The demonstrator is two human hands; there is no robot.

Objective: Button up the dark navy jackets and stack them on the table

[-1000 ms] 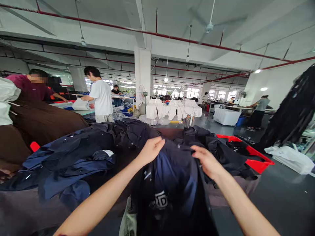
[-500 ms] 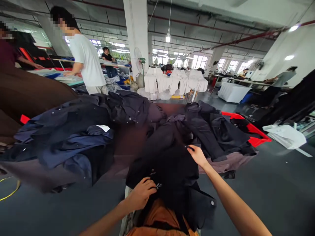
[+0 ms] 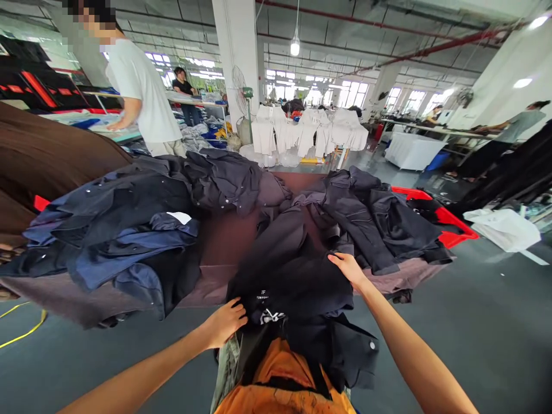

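A dark navy jacket (image 3: pixel 297 287) lies bunched at the near edge of a brown-covered table (image 3: pixel 228 241). My left hand (image 3: pixel 226 322) grips its near left edge beside a white neck label (image 3: pixel 264 296). My right hand (image 3: pixel 347 269) pinches the cloth at the jacket's far right side. Part of the jacket hangs over an orange cloth (image 3: pixel 280 379) just below me.
Heaps of navy jackets (image 3: pixel 116 236) lie left, dark ones (image 3: pixel 371 221) right, over a red crate (image 3: pixel 448 221). A brown fabric pile (image 3: pixel 38 161) is far left. A person in a white T-shirt (image 3: pixel 142 98) works at a table behind. White garments (image 3: pixel 310 129) hang farther back.
The camera has tilted down. Both hands lowered the jacket from chest height onto the table edge; my left hand moved down to the label end, my right stayed on the far side.
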